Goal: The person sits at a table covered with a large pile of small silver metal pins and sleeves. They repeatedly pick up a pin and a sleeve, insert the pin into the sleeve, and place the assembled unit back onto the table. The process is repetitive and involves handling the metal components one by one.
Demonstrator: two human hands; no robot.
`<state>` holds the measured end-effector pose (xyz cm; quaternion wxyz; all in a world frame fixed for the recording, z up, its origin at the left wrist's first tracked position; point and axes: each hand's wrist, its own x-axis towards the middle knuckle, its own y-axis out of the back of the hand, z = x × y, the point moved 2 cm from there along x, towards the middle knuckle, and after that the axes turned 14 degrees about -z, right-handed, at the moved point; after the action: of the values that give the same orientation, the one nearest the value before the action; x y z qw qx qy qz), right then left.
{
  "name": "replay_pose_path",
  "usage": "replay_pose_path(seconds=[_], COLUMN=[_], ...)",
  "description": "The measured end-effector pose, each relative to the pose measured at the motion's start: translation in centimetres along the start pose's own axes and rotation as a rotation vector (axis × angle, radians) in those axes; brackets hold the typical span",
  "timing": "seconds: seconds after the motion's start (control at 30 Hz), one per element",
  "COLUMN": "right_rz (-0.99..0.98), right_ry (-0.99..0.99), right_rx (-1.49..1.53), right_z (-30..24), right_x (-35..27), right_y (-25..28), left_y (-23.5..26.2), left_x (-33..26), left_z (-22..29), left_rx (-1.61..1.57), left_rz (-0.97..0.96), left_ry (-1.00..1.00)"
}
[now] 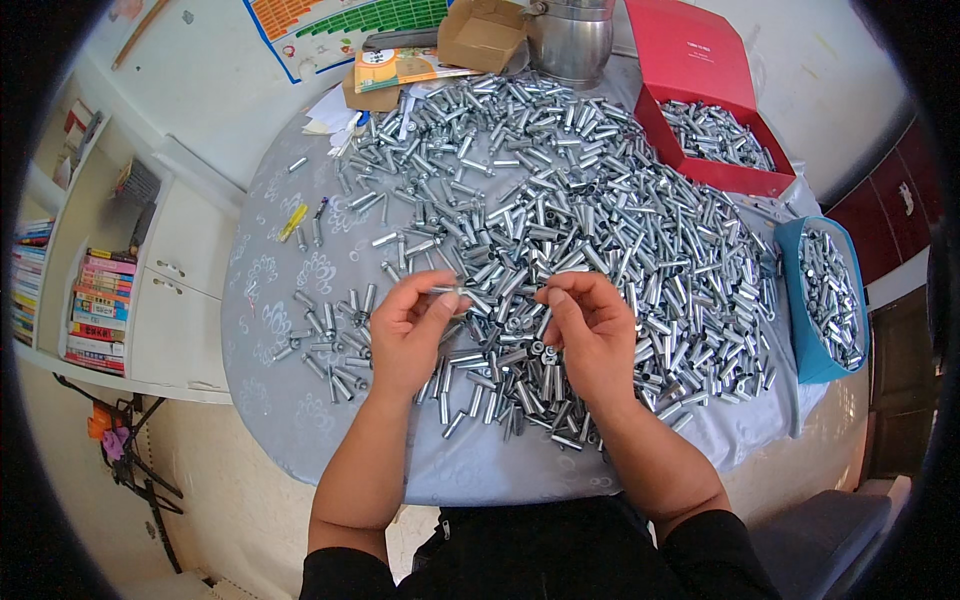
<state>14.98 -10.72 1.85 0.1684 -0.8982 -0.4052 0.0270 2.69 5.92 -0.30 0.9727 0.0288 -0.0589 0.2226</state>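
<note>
Left hand (408,335) pinches a thin metal pin (447,291) between thumb and forefinger, just above the heap. Right hand (590,330) curls its fingertips onto the silvery metal sleeves (560,210) heaped across the grey-clothed table (280,400); whether it grips one, I cannot tell. Small, stiff, slick pieces, probably light: best pinched mid-length. Red box (700,60) and blue box (800,340) hold more.

We look straight down from our head, one wide fisheye view, close over the round table (300,400), our forearms entering from the lower edge, straight lines bending toward the dark rim.
</note>
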Motion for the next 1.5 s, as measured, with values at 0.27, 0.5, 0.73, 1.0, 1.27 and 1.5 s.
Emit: replay_pose_path(seconds=[0.27,0.5,0.73,1.0,1.27,1.5], right_rz=[-0.177,-0.22,-0.244,-0.244,-0.262,-0.265], right_ry=[-0.011,-0.003,-0.01,-0.057,-0.108,-0.104], right_rx=[-0.337,-0.487,-0.516,-0.324,-0.205,-0.201], right_z=[0.6,-0.6,-0.3,0.3,-0.2,-0.1], right_x=[-0.3,-0.5,-0.5,-0.4,-0.4,-0.4], right_y=[-0.2,-0.9,-0.9,-0.4,-0.4,-0.6], left_y=[-3.4,-3.3,-2.9,-3.3,-3.2,-3.1], left_x=[-0.8,-1.2,-1.2,-1.0,-1.2,-1.3], left_z=[1.7,1.5,1.6,1.5,1.7,1.8], left_rx=[-0.12,0.093,0.052,-0.092,-0.138,-0.148], left_rz=[-0.197,-0.032,-0.05,-0.146,-0.169,-0.172], left_ry=[-0.043,-0.087,-0.031,-0.043,0.048,0.099])
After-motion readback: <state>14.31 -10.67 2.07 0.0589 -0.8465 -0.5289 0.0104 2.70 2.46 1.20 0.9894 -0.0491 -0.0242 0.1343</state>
